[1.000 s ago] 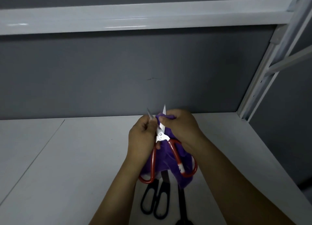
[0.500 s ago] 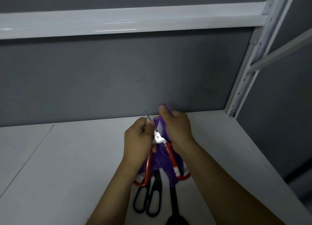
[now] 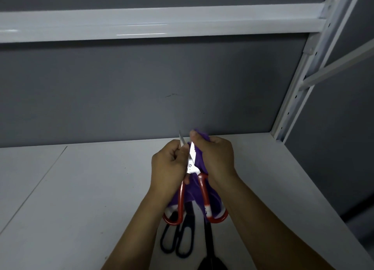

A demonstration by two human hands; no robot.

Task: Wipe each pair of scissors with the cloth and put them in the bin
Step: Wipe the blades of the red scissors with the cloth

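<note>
Your right hand [image 3: 216, 158], pinching the cloth [image 3: 199, 135], has slid up the blade [image 3: 192, 150]; left hand [image 3: 169, 165] grips the red scissors [image 3: 190, 166]. Wipe likely nearly done.

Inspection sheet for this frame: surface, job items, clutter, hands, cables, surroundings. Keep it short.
Surface: white shelf board, seam line at left.
Job's things: red-handled scissors held up, blades parted; purple cloth wrapped on one blade, hanging behind the handles; black-handled scissors and a second dark pair lying on the board below the hands; bin not in view.
Clutter: nothing seen.
Hands: left hand grips the bare blade; right hand pinches the cloth round the other blade.
Cables: nothing seen.
Surroundings: grey back wall, white beam above, white perforated upright at right.
</note>
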